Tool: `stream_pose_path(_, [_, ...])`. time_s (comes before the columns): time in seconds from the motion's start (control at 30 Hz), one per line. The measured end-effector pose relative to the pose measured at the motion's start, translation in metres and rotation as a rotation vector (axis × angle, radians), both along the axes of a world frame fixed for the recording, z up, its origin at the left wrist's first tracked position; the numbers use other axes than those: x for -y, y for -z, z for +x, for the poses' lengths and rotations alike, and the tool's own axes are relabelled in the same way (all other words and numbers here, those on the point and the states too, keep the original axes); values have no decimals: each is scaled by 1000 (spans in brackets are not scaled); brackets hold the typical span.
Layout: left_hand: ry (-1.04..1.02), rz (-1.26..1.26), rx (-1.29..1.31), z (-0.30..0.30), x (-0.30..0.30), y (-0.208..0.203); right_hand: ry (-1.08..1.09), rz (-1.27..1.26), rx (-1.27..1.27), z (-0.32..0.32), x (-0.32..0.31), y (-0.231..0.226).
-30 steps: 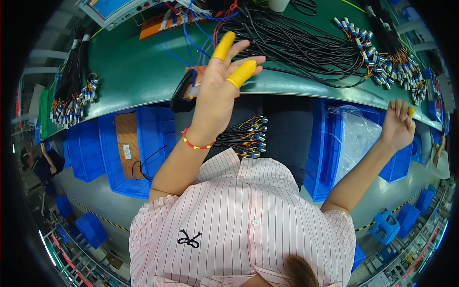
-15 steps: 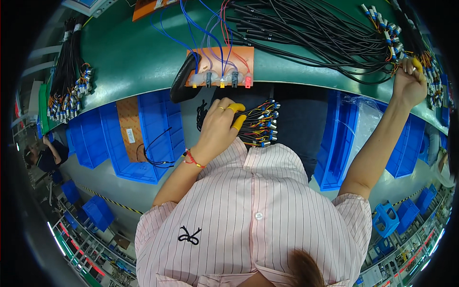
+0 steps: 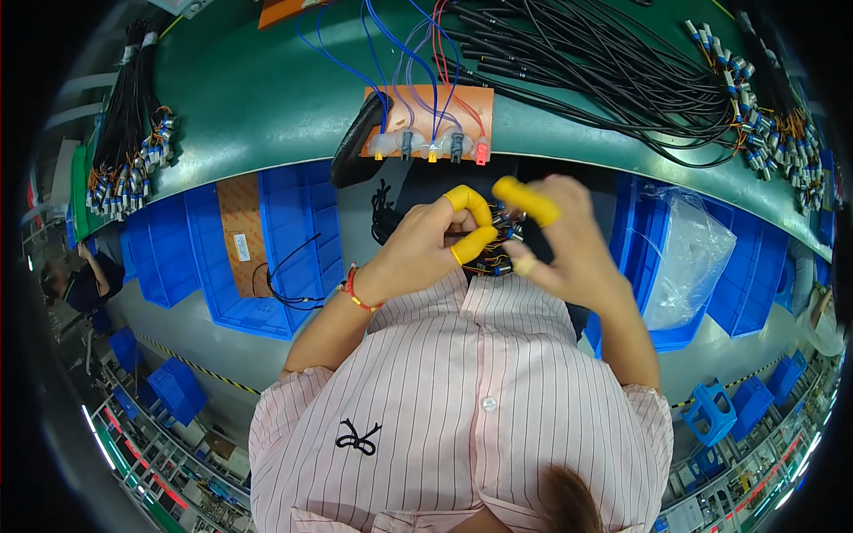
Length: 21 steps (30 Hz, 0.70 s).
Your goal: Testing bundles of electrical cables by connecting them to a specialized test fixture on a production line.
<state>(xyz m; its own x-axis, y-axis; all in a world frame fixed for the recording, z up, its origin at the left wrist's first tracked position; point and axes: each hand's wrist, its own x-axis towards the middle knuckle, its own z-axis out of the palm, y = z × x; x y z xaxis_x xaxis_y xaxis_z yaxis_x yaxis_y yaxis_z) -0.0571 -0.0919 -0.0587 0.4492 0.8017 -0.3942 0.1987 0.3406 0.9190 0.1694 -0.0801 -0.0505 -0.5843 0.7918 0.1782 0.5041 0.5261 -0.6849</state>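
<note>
Left hand (image 3: 419, 242), left of cable bundle (image 3: 490, 263): grip near-pinched, can't tell from here if it's holding anything. Right hand (image 3: 576, 249), bundle's right: grip spread, blurred, contact unclear.

Left hand (image 3: 433, 240) curls thumb toward finger over the cable bundle (image 3: 490, 264); right hand (image 3: 576, 238), blurred, gapes beside it; green counter (image 3: 249, 107) ahead!
</note>
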Motion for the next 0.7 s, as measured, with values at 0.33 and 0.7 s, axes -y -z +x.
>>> stream_pose_path(0.33, [-127,401,-285,-51,16,-10,401,-695,-1522,129,21,7])
stream_pose_path(0.7, [-803,-163,1007,-26,30,18,594,-633,-1836,167,23,13])
